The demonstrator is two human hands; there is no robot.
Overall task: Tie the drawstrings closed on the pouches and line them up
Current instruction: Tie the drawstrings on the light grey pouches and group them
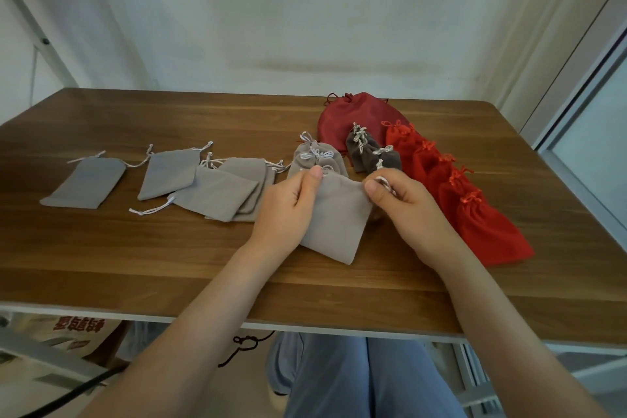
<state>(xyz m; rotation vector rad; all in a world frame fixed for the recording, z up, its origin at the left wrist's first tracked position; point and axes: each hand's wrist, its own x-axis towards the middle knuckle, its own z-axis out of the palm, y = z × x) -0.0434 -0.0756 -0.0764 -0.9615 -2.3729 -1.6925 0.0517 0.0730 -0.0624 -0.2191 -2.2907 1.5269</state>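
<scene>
Wood-grain table [101, 248]; both hands pinch soft grey pouch [334, 224].

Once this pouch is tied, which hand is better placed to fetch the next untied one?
Probably left. Both grip the light grey fabric pouch, but the left hand sits beside the untied grey pouches; the right hand is by the tied red pouches.

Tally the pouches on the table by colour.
Light grey pouches: at least 7, including the one the left hand and right hand pinch
Dark grey pouches: at least 2
Bright red pouches: at least 5
Dark red pouch: 1
Total: at least 15; overlapping stacks hide the exact counts
</scene>
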